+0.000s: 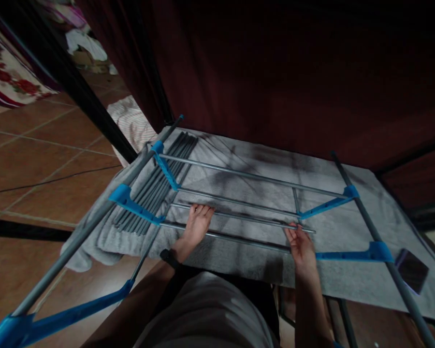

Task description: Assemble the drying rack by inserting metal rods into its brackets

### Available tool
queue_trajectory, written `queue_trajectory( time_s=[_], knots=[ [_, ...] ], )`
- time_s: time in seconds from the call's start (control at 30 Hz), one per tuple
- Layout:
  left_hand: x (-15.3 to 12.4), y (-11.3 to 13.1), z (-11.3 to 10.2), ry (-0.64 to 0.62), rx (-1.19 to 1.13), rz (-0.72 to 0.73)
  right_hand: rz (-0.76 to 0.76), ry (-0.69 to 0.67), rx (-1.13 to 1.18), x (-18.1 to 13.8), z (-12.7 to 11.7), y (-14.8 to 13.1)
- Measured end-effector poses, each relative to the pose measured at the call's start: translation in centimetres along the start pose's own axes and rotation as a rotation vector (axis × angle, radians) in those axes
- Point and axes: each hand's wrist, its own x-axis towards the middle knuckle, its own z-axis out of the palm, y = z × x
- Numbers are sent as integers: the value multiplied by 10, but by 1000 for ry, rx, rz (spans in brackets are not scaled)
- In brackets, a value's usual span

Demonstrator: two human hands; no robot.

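Rod (247, 218) held by left hand (199, 222) and right hand (301, 244), between two bars (246, 241), over blanket (351, 280). Risk: bracket (141, 209) could be knocked if rod is tilted (right hold looks light, fingertips only); rod could be dropped if either hand slips.

Our left hand (199, 220) and right hand (300, 244) both grip a thin metal rod (250, 219), the left near one end and the right near the other. A dark band (170, 259) circles our left wrist. Around our hands stands a frame (90, 225) of grey tubes joined by blue brackets (137, 205). To our left, a row of loose rods (155, 188) lies on a grey blanket (348, 275); to our right, we see a phone (412, 270) on it. A dark red curtain (275, 96) hangs beyond.
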Motion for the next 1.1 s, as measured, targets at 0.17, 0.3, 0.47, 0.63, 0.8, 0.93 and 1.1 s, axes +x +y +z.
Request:
queue_trajectory(
  time_s=[0.17, 0.3, 0.47, 0.63, 0.8, 0.93, 1.1],
  knots=[
    [1, 3, 2, -19, 61, 70, 13, 3, -6, 3, -1, 0],
    [3, 10, 3, -26, 83, 177, 18, -29, -37, 2, 0, 0],
    [2, 15, 6, 9, 100, 205, 0, -56, -41, -1, 2, -2],
    [1, 14, 7, 23, 107, 225, 53, -73, -42, -5, 8, -1],
    [1, 16, 7, 25, 129, 254, 177, -186, -68, -13, 15, 12],
    [0, 15, 8, 37, 117, 269, 191, -231, -77, -17, 19, 22],
    [-2, 14, 9, 68, 119, 301, 216, -219, -58, -17, 24, 25]
  ],
)
